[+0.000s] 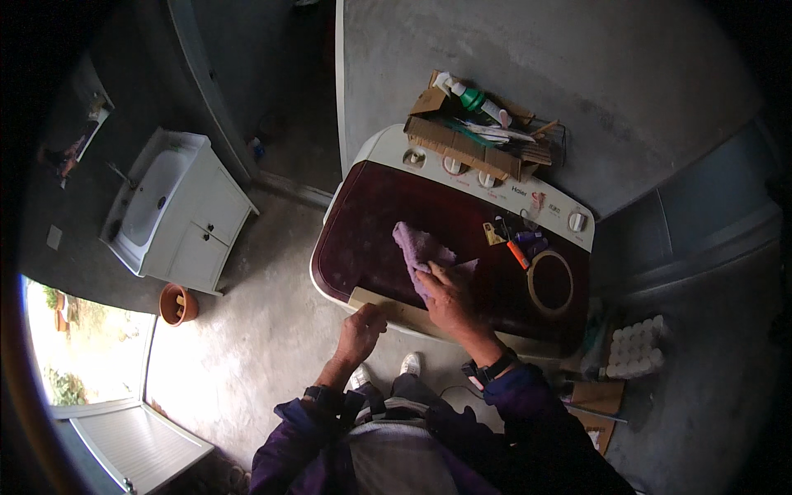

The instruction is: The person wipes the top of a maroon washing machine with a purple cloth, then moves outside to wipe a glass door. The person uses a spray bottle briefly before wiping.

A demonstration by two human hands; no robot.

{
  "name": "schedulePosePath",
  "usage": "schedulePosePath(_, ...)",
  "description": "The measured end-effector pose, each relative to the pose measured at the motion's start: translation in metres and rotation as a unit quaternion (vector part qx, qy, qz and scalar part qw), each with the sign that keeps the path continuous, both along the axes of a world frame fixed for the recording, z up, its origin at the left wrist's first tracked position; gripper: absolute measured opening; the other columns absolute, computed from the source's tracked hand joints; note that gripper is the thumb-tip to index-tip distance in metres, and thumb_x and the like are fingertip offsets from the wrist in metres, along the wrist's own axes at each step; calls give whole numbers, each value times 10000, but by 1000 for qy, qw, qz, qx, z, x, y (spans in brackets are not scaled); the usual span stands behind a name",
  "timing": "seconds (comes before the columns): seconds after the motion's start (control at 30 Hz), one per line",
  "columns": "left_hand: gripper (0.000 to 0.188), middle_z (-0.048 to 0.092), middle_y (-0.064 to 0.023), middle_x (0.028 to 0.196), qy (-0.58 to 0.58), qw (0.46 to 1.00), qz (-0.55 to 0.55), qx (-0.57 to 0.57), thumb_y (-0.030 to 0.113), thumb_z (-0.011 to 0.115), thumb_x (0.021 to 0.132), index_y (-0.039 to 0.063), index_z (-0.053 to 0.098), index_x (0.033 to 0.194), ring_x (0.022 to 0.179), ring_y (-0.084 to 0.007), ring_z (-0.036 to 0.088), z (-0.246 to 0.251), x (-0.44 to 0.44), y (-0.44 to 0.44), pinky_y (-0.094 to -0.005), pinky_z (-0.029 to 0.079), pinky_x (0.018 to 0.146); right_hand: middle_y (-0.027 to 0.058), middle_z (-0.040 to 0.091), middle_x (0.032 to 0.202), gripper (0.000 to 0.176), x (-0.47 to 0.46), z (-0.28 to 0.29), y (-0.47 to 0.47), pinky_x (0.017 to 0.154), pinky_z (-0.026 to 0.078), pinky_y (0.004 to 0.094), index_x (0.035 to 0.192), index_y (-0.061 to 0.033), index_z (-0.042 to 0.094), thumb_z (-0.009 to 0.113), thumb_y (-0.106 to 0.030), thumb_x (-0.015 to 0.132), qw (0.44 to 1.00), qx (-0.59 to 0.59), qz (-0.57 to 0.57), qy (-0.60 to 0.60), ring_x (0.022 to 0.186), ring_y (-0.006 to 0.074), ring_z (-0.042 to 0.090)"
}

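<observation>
A Haier twin-tub washing machine (377, 204) with a dark red lid stands before me. My right hand (447, 297) rests over a purple cloth (421, 244) on the lid, fingers on the fabric. My left hand (364, 325), its fingers curled, is at the near end of a flat tan strip (396, 311) along the machine's front edge; whether it grips the strip cannot be told. Right of the cloth lie a tool with an orange handle (518, 255), a purple item (529, 237), a small yellow card (493, 234) and a pale ring (530, 291).
An open cardboard box (458, 141) holding a green spray bottle (473, 99) stands behind the control panel. At left are a white washbasin cabinet (198, 241) and a terracotta pot (173, 312). White rolls or bottles (634, 346) and cardboard (597, 396) lie right of the machine.
</observation>
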State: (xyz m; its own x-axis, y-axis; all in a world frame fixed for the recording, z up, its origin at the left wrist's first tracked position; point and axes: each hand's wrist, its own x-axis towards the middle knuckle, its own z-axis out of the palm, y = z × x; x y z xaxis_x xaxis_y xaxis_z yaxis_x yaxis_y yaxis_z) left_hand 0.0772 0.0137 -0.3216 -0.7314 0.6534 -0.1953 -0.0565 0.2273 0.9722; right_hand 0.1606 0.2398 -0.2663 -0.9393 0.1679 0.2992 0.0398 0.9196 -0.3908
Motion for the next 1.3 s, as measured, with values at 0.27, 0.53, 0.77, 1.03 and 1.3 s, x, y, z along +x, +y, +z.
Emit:
schedulePosePath(0.27, 238, 698, -78, 890, -54, 997, -52, -20, 179, 561, 1031, -23, 629, 1136, 773, -161, 686, -33, 12, -18, -297, 547, 666, 171, 566, 1376, 513, -6, -8, -39, 1058, 438, 488, 1272, -92, 655, 689, -24, 764, 998, 32, -56, -6, 1253, 380, 539)
schedulePosePath(0.53, 279, 699, -103, 834, -142, 989, 1, -42, 223, 530, 1051, -28, 641, 1099, 669, -160, 680, -68, 17, -60, -285, 534, 607, 180, 609, 1303, 463, 11, -8, -65, 1036, 468, 489, 1202, -61, 685, 618, 27, 752, 998, -10, -33, 48, 1220, 380, 577)
schedulePosePath(0.77, 337, 688, -112, 805, -193, 980, -10, -37, 267, 544, 1043, -54, 647, 1042, 662, -181, 676, -82, 16, -82, -303, 542, 603, 202, 590, 1374, 525, 69, -21, -34, 1091, 438, 454, 1233, -48, 688, 571, 108, 745, 993, -44, -107, 29, 1276, 405, 547)
schedulePosePath(1.03, 484, 716, -133, 809, -212, 973, -74, -57, 393, 543, 1054, -61, 676, 951, 630, -180, 672, -74, 27, -82, -293, 542, 597, 209, 602, 1354, 528, 101, -20, -26, 1089, 442, 465, 1237, -59, 691, 576, 107, 750, 990, -6, -128, 59, 1252, 407, 567)
schedulePosePath(1.3, 485, 709, -119, 808, -102, 988, -116, -29, 377, 516, 1069, -75, 681, 1006, 699, -172, 693, -29, 41, -30, -294, 549, 631, 138, 625, 1271, 523, 114, -7, -36, 1033, 447, 469, 1172, -126, 724, 642, 79, 698, 989, 9, -131, 73, 1205, 349, 578)
